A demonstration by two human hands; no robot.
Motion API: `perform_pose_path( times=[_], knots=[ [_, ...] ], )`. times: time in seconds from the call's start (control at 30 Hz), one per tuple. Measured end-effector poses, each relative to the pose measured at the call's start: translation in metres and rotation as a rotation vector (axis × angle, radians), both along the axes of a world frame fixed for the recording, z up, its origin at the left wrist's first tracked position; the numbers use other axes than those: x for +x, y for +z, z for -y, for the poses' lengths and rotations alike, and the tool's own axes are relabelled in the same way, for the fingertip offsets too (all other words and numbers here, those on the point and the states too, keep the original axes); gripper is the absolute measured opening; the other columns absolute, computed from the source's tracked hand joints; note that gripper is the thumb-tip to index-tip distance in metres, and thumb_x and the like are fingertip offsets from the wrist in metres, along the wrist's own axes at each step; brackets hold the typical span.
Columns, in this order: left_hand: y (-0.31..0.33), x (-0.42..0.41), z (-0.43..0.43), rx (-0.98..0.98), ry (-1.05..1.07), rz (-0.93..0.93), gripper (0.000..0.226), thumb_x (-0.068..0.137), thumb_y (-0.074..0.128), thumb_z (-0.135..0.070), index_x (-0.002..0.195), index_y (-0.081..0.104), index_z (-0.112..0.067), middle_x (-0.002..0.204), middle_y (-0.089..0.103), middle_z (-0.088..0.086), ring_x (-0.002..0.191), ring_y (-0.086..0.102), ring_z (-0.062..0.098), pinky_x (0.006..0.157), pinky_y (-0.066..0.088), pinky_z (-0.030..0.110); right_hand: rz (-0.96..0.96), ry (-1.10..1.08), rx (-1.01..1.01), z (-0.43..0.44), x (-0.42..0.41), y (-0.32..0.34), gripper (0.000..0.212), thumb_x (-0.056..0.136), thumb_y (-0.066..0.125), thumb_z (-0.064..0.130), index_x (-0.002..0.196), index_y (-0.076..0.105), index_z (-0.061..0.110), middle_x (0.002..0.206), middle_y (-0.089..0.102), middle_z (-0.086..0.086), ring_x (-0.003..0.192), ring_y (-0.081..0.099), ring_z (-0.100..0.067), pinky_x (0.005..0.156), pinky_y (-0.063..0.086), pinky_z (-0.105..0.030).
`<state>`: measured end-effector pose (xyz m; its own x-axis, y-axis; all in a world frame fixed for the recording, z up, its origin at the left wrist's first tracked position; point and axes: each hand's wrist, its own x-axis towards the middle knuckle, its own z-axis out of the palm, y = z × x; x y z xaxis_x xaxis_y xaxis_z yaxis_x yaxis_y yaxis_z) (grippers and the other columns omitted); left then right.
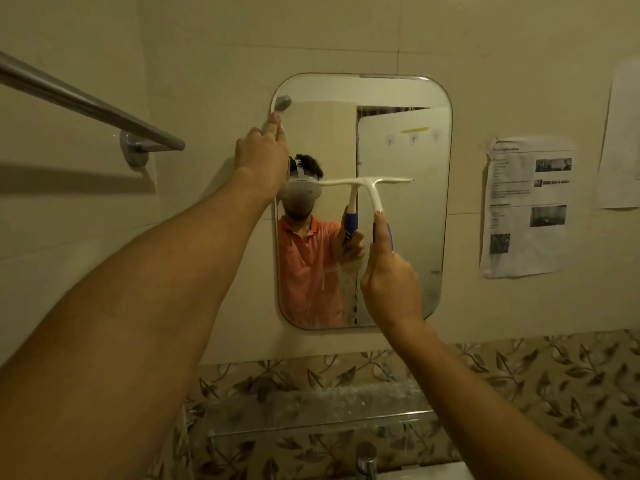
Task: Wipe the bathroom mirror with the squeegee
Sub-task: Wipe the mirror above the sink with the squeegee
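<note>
The rounded bathroom mirror [408, 237] hangs on the cream tiled wall. My right hand [391, 282] grips the blue handle of a white squeegee [372, 188], whose blade lies level against the glass at mid height. My left hand [263, 157] rests on the mirror's left edge near the top, holding a small grey spray nozzle [282, 103] that pokes up above the fingers. The rest of that sprayer is hidden by the hand. The glass reflects a person in an orange shirt.
A metal towel bar [86, 105] juts from the wall at the left. A printed sheet [526, 206] is taped right of the mirror, another paper [621, 140] further right. Below are a glass shelf [311, 424], leaf-patterned tiles and a chrome tap [367, 459].
</note>
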<state>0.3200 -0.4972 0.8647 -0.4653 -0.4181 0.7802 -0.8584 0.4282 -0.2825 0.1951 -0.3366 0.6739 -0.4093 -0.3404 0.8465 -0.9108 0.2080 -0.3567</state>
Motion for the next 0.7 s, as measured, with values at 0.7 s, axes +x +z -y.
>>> perform_pose_path(
  times=[0.7],
  knots=[
    [-0.002,-0.002,0.001,-0.005,-0.003,-0.024,0.105,0.083,0.077,-0.039,0.159,0.012,-0.008,0.168,0.003,0.007,0.13,0.042,0.032,0.093,0.049,0.04,0.181,0.006,0.24,-0.033,0.03,-0.147,0.086,0.103,0.041,0.02,0.149,-0.026,0.05,0.072,0.05,0.004,0.052,0.043,-0.01,0.046,0.023,-0.019]
  ],
)
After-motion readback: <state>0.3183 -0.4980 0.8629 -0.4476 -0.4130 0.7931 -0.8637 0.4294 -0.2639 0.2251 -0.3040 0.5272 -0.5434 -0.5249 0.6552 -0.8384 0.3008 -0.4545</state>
